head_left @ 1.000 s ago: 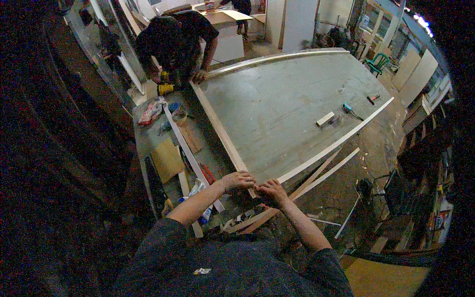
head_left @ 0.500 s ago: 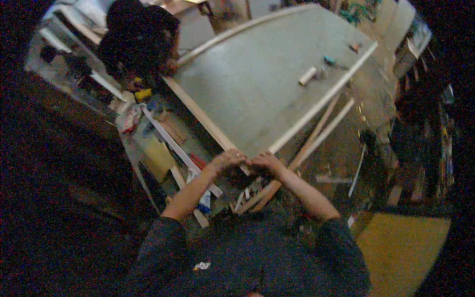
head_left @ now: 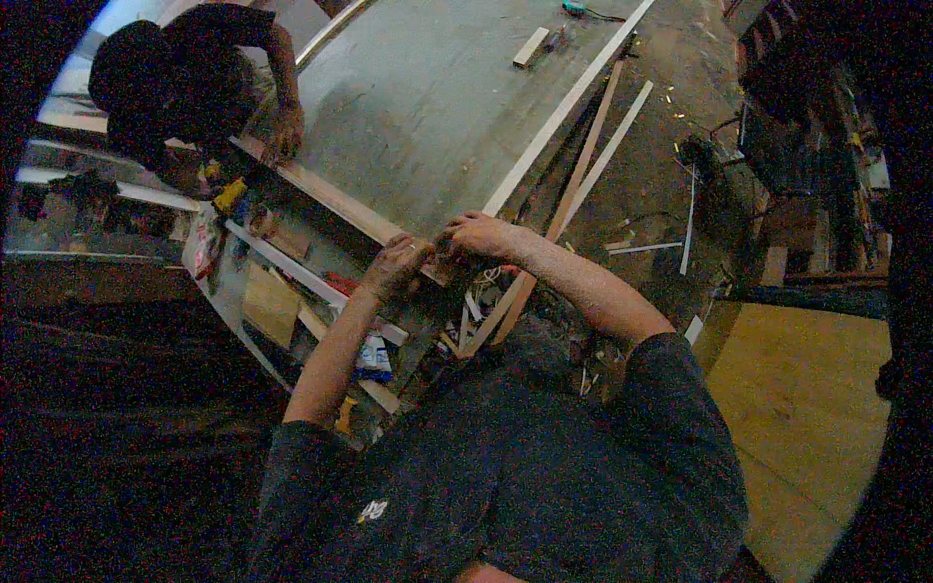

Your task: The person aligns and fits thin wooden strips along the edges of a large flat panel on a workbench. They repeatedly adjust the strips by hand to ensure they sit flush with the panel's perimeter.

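Observation:
My left hand [head_left: 398,264] is closed around the near end of a long wooden strip [head_left: 335,197], which runs along the left edge of a large grey-green panel [head_left: 418,117]. Right beside it, at the panel's near corner, my right hand [head_left: 478,236] has its fingers curled downward. Whatever those fingers grip is hidden beneath them. A pale strip [head_left: 569,109] borders the panel's right edge and leads up from my right hand. At the strip's far end, a co-worker's hand [head_left: 285,134] rests on or beside the wood.
The co-worker [head_left: 180,92] bends over at upper left. A short wood block [head_left: 531,47] and a teal-handled tool [head_left: 575,9] lie on the panel. Loose battens [head_left: 593,146] lean below its right edge. A yellowish board [head_left: 807,408] is at lower right; offcuts and a yellow tool [head_left: 229,196] lie left.
My view has shifted, so the panel and my hands sit higher in the picture. Both hands remain together at the near corner. More of the co-worker's arm and hand shows along the strip.

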Demonstrator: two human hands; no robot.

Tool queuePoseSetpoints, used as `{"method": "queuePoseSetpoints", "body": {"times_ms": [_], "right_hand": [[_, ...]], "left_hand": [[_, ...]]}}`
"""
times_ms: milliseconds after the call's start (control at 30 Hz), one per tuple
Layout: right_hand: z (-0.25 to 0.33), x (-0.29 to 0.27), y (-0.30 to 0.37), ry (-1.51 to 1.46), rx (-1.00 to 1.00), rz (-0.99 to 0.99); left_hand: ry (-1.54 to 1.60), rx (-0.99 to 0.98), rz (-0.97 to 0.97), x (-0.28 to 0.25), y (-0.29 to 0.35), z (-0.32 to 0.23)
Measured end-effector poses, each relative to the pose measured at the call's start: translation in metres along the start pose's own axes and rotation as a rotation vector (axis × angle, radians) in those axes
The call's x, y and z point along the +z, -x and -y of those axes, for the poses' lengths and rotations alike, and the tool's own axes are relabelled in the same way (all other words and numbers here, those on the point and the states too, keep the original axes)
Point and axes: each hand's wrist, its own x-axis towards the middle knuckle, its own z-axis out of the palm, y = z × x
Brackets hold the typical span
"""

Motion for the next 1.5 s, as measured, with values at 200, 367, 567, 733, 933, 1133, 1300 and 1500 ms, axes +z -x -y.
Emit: {"method": "queuePoseSetpoints", "body": {"times_ms": [200, 367, 567, 733, 933, 1133, 1300, 1500], "right_hand": [[0.013, -0.005, -0.022, 0.145, -0.004, 0.089], [0.021, -0.014, -0.016, 0.159, -0.081, -0.090], [0.026, -0.014, -0.021, 0.143, 0.001, 0.071], [0.021, -0.005, -0.021, 0.109, -0.018, 0.011], [0.010, 0.000, -0.024, 0.186, -0.032, 0.139], [-0.020, 0.026, -0.026, 0.068, -0.084, -0.041], [-0.038, 0.033, -0.028, 0.207, 0.017, 0.149], [-0.026, 0.001, -0.022, 0.056, -0.025, 0.136]], "left_hand": [[0.010, -0.084, -0.068, 0.002, 0.007, -0.020], [-0.302, -0.236, -0.100, 0.001, 0.009, -0.043], [-0.047, -0.905, -0.294, 0.001, 0.013, -0.089], [0.216, -1.050, -0.473, 0.041, 0.018, -0.118], [0.255, -0.980, -0.575, 0.077, 0.013, -0.132], [0.385, -1.289, -0.720, 0.113, -0.020, -0.145], [0.282, -1.251, -0.947, 0.194, -0.040, -0.109], [0.178, -1.202, -1.181, 0.242, -0.071, -0.089]]}}
